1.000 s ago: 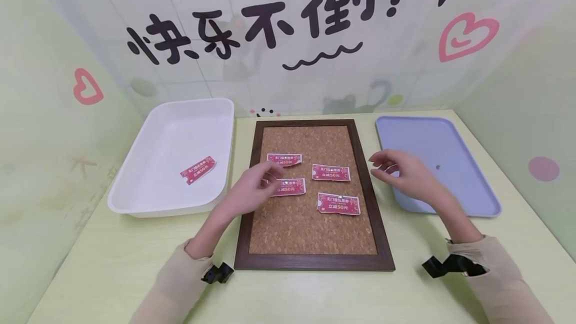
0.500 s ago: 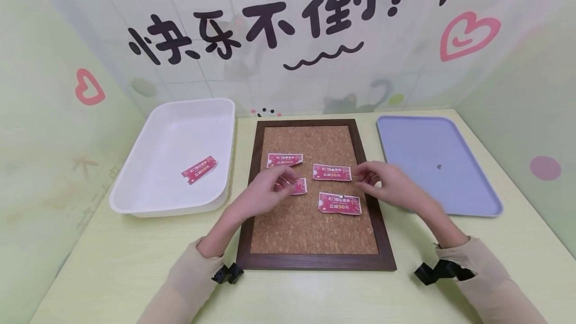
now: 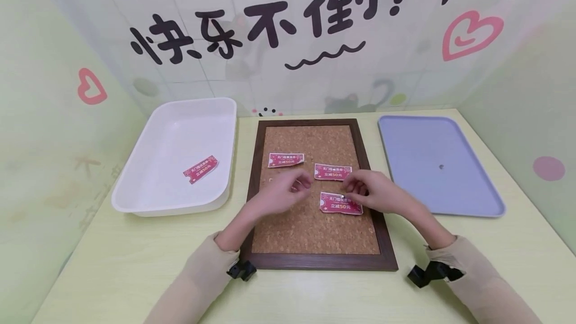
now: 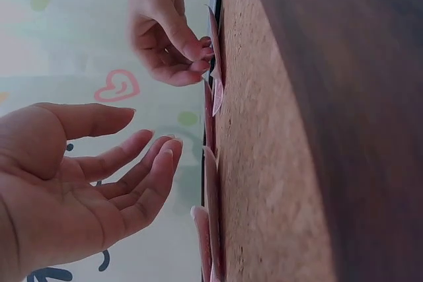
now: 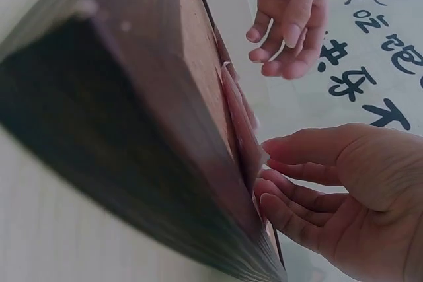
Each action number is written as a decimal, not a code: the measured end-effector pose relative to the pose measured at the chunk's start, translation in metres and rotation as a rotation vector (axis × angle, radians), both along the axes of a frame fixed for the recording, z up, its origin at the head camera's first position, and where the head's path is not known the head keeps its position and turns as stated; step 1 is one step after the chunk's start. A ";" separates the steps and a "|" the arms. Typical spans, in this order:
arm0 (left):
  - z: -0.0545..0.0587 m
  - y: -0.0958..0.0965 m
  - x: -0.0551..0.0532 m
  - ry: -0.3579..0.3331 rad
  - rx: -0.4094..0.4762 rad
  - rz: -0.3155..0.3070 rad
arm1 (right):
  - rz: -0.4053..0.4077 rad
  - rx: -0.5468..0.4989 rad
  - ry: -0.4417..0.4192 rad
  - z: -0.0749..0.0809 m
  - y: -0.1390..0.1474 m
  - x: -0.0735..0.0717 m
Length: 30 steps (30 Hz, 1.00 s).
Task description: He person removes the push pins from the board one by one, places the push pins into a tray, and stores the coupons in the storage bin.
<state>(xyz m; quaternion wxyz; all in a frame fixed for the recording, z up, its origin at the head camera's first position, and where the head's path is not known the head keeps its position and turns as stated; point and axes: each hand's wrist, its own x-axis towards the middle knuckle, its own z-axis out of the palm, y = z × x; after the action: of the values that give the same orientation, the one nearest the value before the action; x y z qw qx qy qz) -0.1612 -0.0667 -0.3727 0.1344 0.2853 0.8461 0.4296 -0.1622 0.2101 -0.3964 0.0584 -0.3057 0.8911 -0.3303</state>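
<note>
Pink paper coupons are pinned to a framed corkboard (image 3: 315, 236). My right hand (image 3: 371, 191) reaches in from the right, with its fingertips right at the pin (image 3: 342, 196) on the lower right coupon (image 3: 337, 205). In the right wrist view, the thumb and index finger of the right hand (image 5: 370, 189) stand slightly apart beside the coupon (image 5: 241, 127). My left hand (image 3: 281, 193) hovers over the board's left half, fingers loosely curved and holding nothing. It mostly hides the lower left coupon. The upper left coupon (image 3: 286, 160) and upper right coupon (image 3: 332, 172) show above the hands.
A white basin (image 3: 168, 204) at the left has one loose coupon (image 3: 200, 169) in it. A blue tray (image 3: 425, 139) on the right carries a small dark spot or object (image 3: 441, 167). A printed sheet covers the back wall.
My right hand has come left from beside the tray, over the board and down to the lower right coupon. The left hand has drifted right, over the lower left coupon.
</note>
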 end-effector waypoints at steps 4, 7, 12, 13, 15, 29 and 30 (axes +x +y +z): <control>-0.003 0.007 -0.005 -0.020 -0.007 -0.012 | 0.005 0.007 0.001 -0.003 -0.002 -0.001; -0.005 0.011 -0.009 -0.033 -0.021 -0.018 | 0.010 0.010 0.004 -0.006 -0.002 -0.002; -0.006 0.018 -0.015 -0.055 -0.049 -0.044 | 0.011 0.024 0.010 -0.009 -0.004 -0.004; -0.007 0.019 -0.017 -0.060 -0.054 -0.053 | 0.010 0.026 0.010 -0.009 -0.004 -0.004; -0.006 0.022 -0.018 -0.070 -0.070 -0.067 | 0.010 0.029 0.010 -0.010 -0.005 -0.005; -0.008 0.034 -0.029 -0.107 -0.183 -0.131 | -0.007 0.050 -0.010 -0.011 -0.006 -0.007; -0.008 0.034 -0.030 -0.112 -0.185 -0.129 | -0.010 0.050 -0.013 -0.011 -0.006 -0.007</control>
<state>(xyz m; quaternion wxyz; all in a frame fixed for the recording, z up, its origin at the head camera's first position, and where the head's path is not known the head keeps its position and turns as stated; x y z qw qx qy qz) -0.1911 -0.0327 -0.3811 0.2348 0.3011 0.8531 0.3555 -0.1690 0.2039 -0.4077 0.0700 -0.2977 0.9001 -0.3102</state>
